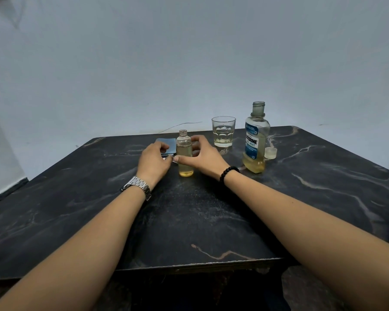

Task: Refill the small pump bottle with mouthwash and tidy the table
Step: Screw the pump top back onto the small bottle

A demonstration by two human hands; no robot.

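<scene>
Here, small pump bottle (pixel 185 153) upright near the middle of the counter (pixel 211 209), long axis vertical, neck open with no pump fitted, pale yellow liquid up to about the shoulder. Framed closely by both hands: left hand (pixel 154 159) just to its left, right hand (pixel 203 156) just to its right and slightly behind. Right hand spread in a wide curve, thumb tip at or almost at the bottle's near left side at mid-height, fingers arched round the far side; actual contact hard to tell, no firm grip evident. Left hand knuckles-up with fingers curled under, a small pale or metallic bit showing at its fingertips beside the bottle, possibly the pump part, too small to name; whether pinched or merely touched, cannot tell. Both forearms stretched forward from the near edge, converging on the bottle, wristwatch (pixel 137 186) on the left, bead bracelet (pixel 228 172) on the right. Right hand judged the better placed to steady the bottle, left free to bring something to the neck.

Further out: folded blue cloth (pixel 167 144) flat just behind the left hand. Drinking glass (pixel 223 132) to the far right, a little liquid at the bottom. Large mouthwash bottle (pixel 255 142) upright further right, uncapped, about a quarter full. Its clear cap (pixel 270 153) just right of it on the counter.
</scene>
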